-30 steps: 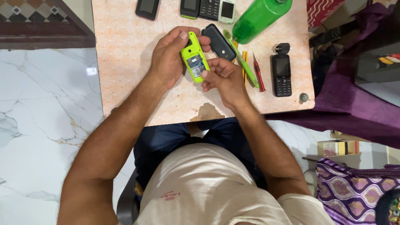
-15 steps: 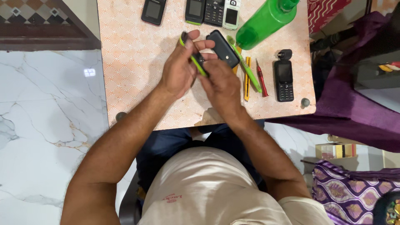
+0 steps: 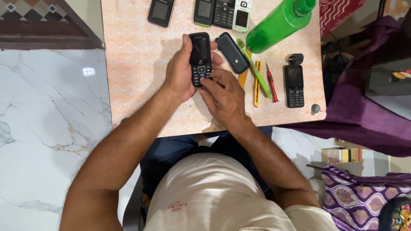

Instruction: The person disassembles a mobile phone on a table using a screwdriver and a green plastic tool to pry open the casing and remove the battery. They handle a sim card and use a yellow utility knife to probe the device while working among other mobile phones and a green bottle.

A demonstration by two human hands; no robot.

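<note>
Small patterned table is the landmark, everything below placed against it. Along the table's far edge: a black phone lying flat, then a row of three phones just beside each other, a green-edged phone, a dark keypad phone and a white phone. Green plastic bottle lies on its side at the table's far right corner. Nearer mid-table, a black back cover lies just right of the hands; a green pry tool, a yellow tool and a red screwdriver lie side by side past it. Another black phone sits near the table's right edge, small round part at the near right corner. Nothing blocks the hands.

Black keypad phone is held above the table's middle, screen up. Left hand wraps it from the left side, closed around its body. Right hand comes from below, fingers curled, fingertips touching the keypad's lower end.
</note>
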